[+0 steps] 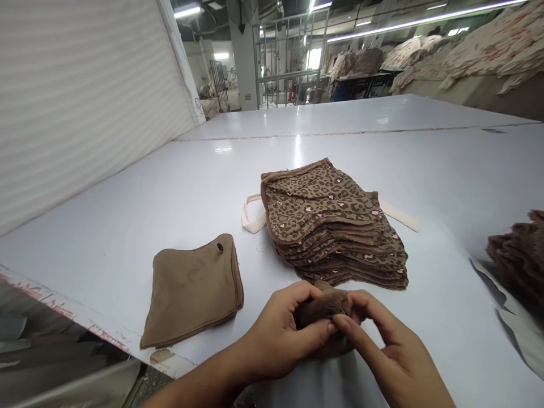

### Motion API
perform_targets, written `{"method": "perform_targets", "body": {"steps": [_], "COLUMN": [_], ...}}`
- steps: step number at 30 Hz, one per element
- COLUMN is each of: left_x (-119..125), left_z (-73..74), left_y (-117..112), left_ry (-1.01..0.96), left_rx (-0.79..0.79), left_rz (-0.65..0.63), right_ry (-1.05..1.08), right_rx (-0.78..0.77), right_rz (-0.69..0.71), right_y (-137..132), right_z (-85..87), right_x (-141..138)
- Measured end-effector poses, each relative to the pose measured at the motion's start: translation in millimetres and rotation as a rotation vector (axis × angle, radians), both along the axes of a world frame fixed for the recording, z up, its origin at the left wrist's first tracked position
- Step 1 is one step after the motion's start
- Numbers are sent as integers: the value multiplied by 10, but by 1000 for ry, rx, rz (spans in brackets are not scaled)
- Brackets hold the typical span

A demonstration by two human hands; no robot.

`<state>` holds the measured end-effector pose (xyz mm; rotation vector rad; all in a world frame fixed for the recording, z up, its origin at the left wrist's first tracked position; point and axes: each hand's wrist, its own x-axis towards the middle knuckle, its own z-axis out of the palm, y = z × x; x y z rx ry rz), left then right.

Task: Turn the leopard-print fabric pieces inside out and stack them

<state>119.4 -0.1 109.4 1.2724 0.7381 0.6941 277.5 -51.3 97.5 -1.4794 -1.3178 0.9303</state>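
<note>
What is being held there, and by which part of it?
A brown fuzzy cloth: the left grip and right grip both pinch its bunched folds. Which edge is unclear.

White, ripple-surfaced material [85,96] stands at the left, along a pale, glossy table [204,181]. Beyond are a grey pillar [244,56] and a metal frame [289,76]. Light fabric [501,48] (heaped high, with reddish marks) fills the upper right, near a long strip light [425,21].
</note>
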Motion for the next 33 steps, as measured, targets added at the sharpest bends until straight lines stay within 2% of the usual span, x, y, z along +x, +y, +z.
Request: {"method": "perform_targets", "body": {"steps": [2, 4, 8, 10, 12, 15, 16, 18, 21, 24, 26, 28, 31, 33], "left_x": [20, 46, 107, 135, 155, 164, 159, 135, 66, -3, -22, -20, -3, 2], "left_z": [-11, -33, -67, -88, -116, -140, -135, -108, -48, -23, -32, -47, -51, -39], "left_y": [1, 8, 35, 39, 35, 25, 22, 19, 4, -25, -43, -50, -41, -35], "left_ry": [-108, -223, -457, -474, -399, -221, -177, -144, -113, 73, 169, 188, 175, 158], "left_rx": [-156, -336, -701, -801, -743, -492, -421, -333, -199, 116, 240, 263, 297, 291], "left_rz": [-19, 15, 105, 93, 63, 34, 30, 41, 55, 58, 62, 41, -2, -26], "right_ry": [126, 245, 423, 453, 408, 302, 283, 271, 405, 658, 696, 575, 250, 123], "right_rx": [-104, -143, -209, -223, -159, -61, -75, -140, -150, -173, -216, -194, -59, 42], "right_rz": [24, 31, 95, 123, 74, -37, -29, 71, 127, 40, 1, 25, 68, 18], "right_y": [-19, -41, -105, -135, -146, -119, -102, -68, -31, -20, -27, -43, -77, -88], "right_z": [32, 23, -84, -126, -131, -81, -58, -18, 3, -39, -80, -93, -30, 29], "right_x": [-50, -78, -97, -101, -98, -70, -54, -23, 9, 25, 33, 40, 48, 58]}}
